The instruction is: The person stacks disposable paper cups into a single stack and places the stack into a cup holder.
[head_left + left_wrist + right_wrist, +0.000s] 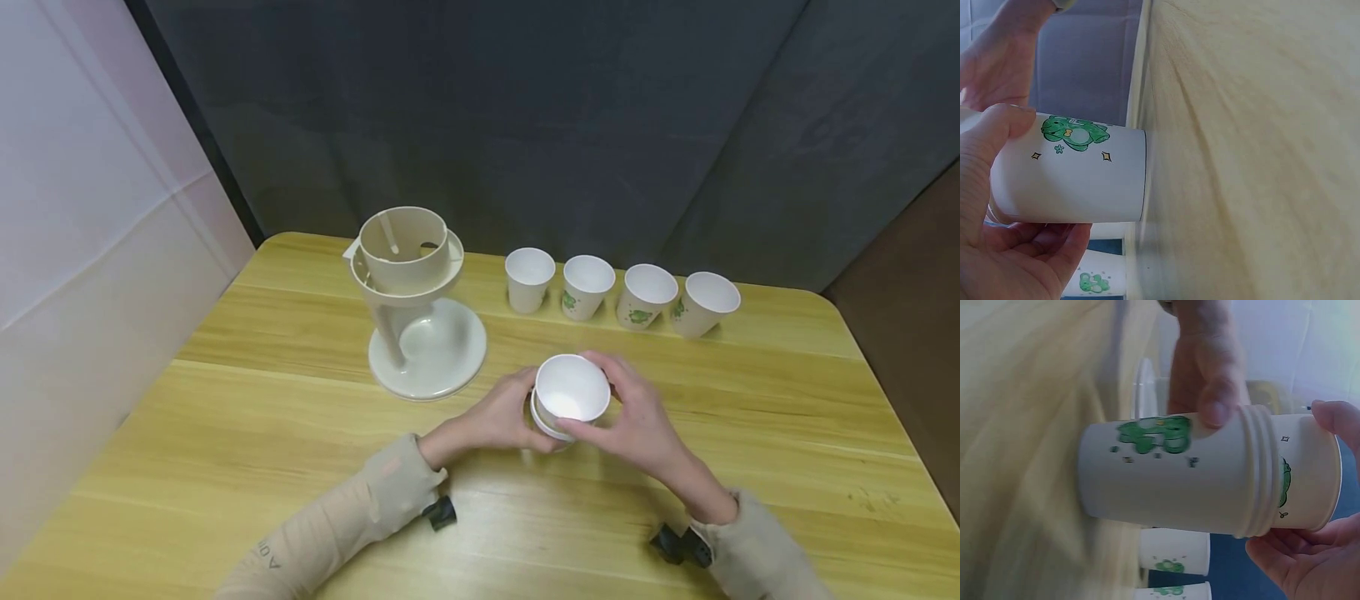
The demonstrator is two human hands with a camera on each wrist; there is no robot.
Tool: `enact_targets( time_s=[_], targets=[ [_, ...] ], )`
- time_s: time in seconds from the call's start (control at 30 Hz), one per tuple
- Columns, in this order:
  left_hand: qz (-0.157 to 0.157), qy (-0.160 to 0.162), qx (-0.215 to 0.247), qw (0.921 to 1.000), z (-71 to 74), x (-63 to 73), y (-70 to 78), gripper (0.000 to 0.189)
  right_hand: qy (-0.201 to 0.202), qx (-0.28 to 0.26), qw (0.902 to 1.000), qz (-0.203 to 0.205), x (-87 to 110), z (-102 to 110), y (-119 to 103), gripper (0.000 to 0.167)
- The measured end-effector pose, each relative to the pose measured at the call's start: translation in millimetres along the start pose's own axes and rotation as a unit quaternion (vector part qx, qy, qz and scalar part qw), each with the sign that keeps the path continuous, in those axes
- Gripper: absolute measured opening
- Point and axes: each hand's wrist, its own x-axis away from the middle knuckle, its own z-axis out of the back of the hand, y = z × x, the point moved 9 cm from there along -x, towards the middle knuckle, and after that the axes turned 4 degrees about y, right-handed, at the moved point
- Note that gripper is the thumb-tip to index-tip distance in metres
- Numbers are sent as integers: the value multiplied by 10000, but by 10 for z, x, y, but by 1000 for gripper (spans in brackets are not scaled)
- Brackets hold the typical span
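A stack of white paper cups [1147, 475] with green cartoon animals stands upright near the middle of the table, its rims nested together. My left hand [504, 412] grips the stack from the left, thumb on one side and fingers round the other. The uppermost paper cup [572, 387] sticks partway out of the stack, its inside facing up. Near its rim, my right hand [637, 421] holds that cup between thumb and fingers. In the right wrist view, the right fingers [1335, 425] lie at the raised cup's rim while several rims stay together below it.
Several single paper cups [529, 279] stand upright in a row along the back of the wooden table [300, 417]. To the left of them is a cream plastic stand [427, 367] with a ring-shaped holder on top. A dark curtain [487, 125] hangs behind.
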Motion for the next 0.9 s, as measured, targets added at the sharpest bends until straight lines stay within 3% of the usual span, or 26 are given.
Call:
enact_targets(
  time_s=[0.33,0.9],
  targets=[
    [90,-12,-8,10000,5,5,7,74,-167,-163,9997,-28,70,-105,113,70],
    [26,15,42,10000,8,4,1,72,-600,-60,9968,-530,142,-205,249,72]
  ],
)
